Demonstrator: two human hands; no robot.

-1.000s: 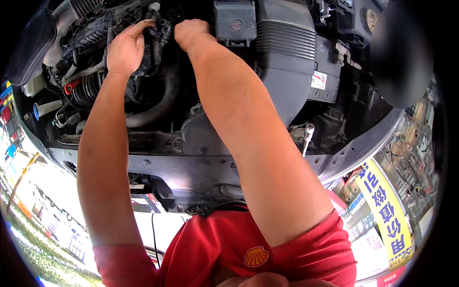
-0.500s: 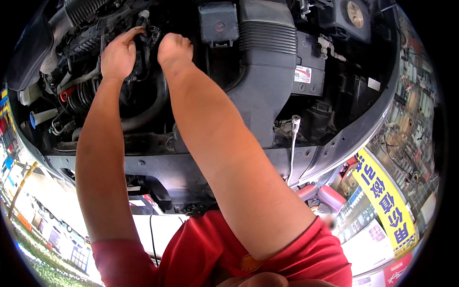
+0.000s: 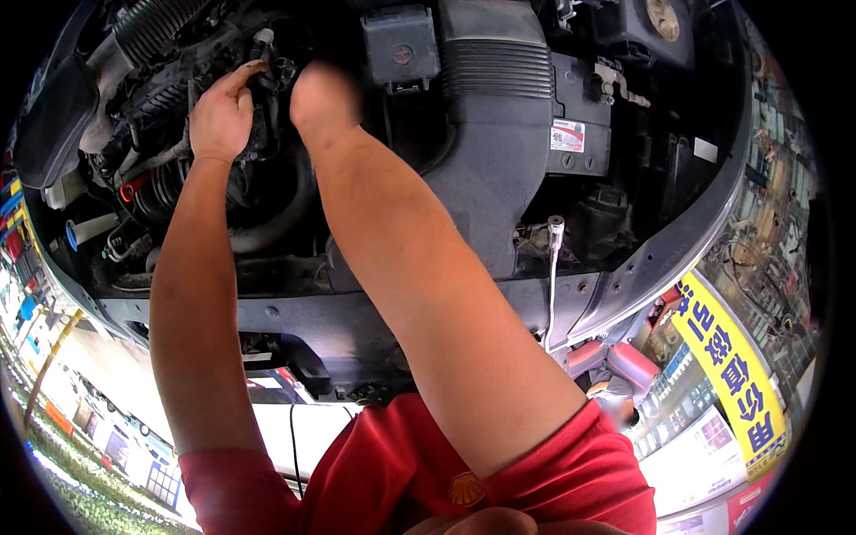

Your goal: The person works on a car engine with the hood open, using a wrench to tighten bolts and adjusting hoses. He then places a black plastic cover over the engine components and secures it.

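Note:
Both my hands reach into a car's engine bay. My left hand [image 3: 221, 120] has its index finger and thumb bent around a dark part beside a black engine hose [image 3: 260, 111]; the other fingers are hidden, and the part is too dark to name. Just to its right, my right hand [image 3: 323, 100] is curled closed, its fingertips smeared and turned away from view. Whatever it grips is hidden behind the hand. A small dark connector [image 3: 283, 69] shows between the two hands.
A black air duct [image 3: 495, 134] and a battery [image 3: 575, 160] lie right of my hands. A ratchet wrench [image 3: 554, 267] leans on the front crossmember [image 3: 428, 312]. A red-handled dipstick [image 3: 134, 187] is at left. Someone sits near red seats [image 3: 629, 361] beyond.
The whole view has shifted slightly, so the engine bay sits a little lower at left. My right hand's fingers have become blurred. Both hands stay at about the same place on the engine.

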